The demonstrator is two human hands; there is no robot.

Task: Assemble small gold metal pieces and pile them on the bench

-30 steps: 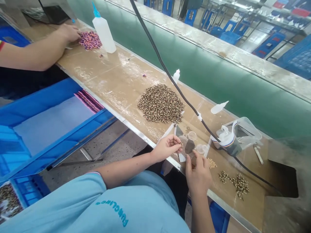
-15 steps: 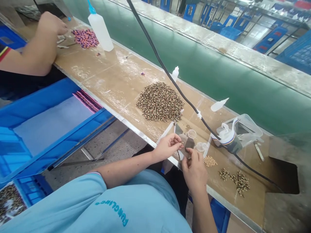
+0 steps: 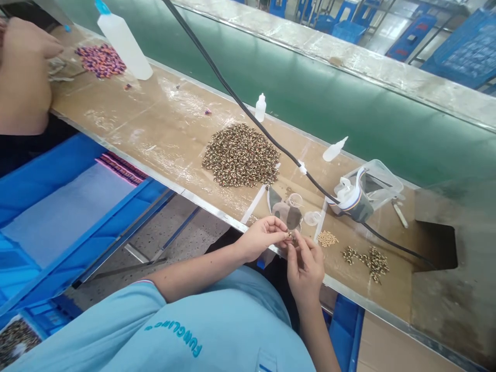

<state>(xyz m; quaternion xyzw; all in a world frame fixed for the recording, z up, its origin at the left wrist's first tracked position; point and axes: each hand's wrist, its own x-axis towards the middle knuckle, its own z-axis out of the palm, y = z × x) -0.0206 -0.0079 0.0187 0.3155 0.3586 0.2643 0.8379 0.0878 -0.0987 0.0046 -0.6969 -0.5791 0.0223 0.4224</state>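
My left hand [image 3: 265, 238] is closed in a pinch on a small brown-and-gold piece [image 3: 290, 235] at the table's front edge. Close beside it, my right hand [image 3: 307, 264] has thumb and fingers pinched, with their tips by the same piece; what they hold is too small to make out. Just beyond my fingers lie a grey patterned pad [image 3: 287, 213], a clear ring-shaped cup [image 3: 295, 200] and a clear round lid [image 3: 311, 218]. Light tan beads [image 3: 327, 238] lie right of my hands. A large heap of dark-and-gold pieces [image 3: 240, 155] sits behind them, a smaller heap [image 3: 374, 262] farther right.
A black cable [image 3: 232, 93] crosses above the table. Small white bottles [image 3: 260, 107] and a clear plastic box [image 3: 382, 181] stand along the back. At left are a large bottle [image 3: 126, 46], purple-orange pieces [image 3: 101, 60], a co-worker's arm [image 3: 23, 77] and a blue crate [image 3: 73, 170].
My right fingertips have moved up and in to meet my left fingertips at the small piece. The camera view has shifted, and the co-worker's arm sits farther left in it.
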